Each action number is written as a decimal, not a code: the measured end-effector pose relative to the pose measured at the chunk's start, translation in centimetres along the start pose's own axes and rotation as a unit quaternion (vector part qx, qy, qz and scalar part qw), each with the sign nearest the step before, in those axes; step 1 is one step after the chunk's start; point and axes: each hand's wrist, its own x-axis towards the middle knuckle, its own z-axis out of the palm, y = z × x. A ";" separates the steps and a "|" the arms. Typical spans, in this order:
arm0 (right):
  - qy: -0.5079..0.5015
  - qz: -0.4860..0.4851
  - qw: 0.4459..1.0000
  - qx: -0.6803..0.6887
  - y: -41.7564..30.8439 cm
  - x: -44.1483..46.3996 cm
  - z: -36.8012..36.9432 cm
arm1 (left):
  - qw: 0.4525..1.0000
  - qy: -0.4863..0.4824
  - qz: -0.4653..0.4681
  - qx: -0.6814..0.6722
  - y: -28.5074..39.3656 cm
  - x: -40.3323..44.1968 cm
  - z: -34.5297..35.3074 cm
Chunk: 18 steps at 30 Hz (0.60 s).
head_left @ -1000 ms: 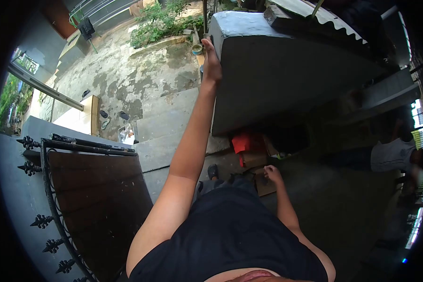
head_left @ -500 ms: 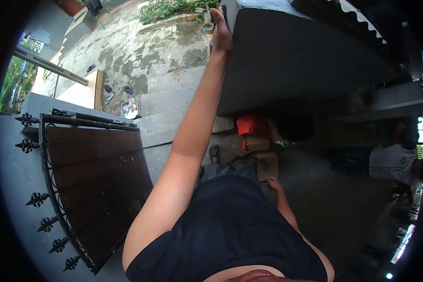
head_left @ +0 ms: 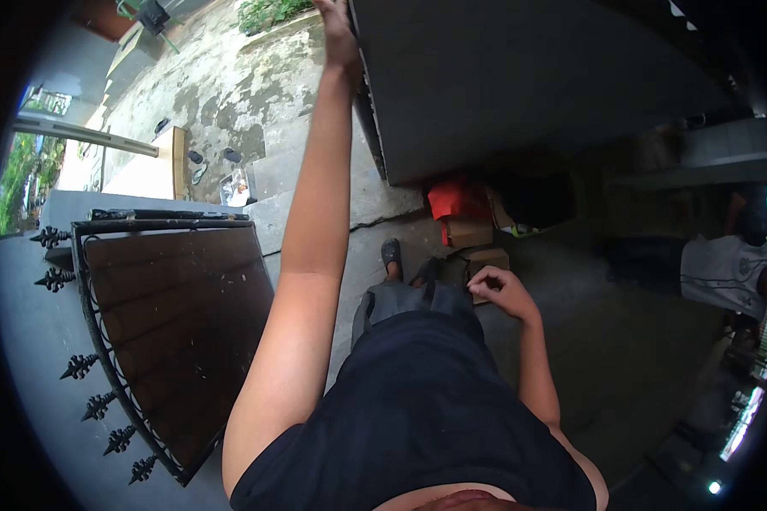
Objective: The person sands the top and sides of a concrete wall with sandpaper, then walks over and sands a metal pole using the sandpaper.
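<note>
The dark grey panel (head_left: 528,94) fills the upper right of the view. The left hand (head_left: 339,38) lies along its left edge — fingers partly cut off, so I cannot tell whether the grip closes there. Below the panel, the right hand (head_left: 507,294) hovers in front of a cardboard box (head_left: 487,256), its grip loose and half-curled. 1 red bag (head_left: 458,201) sits just under the panel.
</note>
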 end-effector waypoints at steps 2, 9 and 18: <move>-0.159 -0.104 0.980 -0.057 -8.0 -1.8 0.5 | 1.000 0.001 -0.006 -0.002 -1.1 0.9 -1.0; -0.406 -0.288 0.867 0.017 -13.0 -3.9 2.4 | 0.999 0.027 -0.037 0.001 -0.7 -1.1 -0.6; -0.067 -0.351 0.934 -0.023 -13.8 -3.9 -4.4 | 0.993 0.069 -0.084 0.055 0.0 -2.2 -0.3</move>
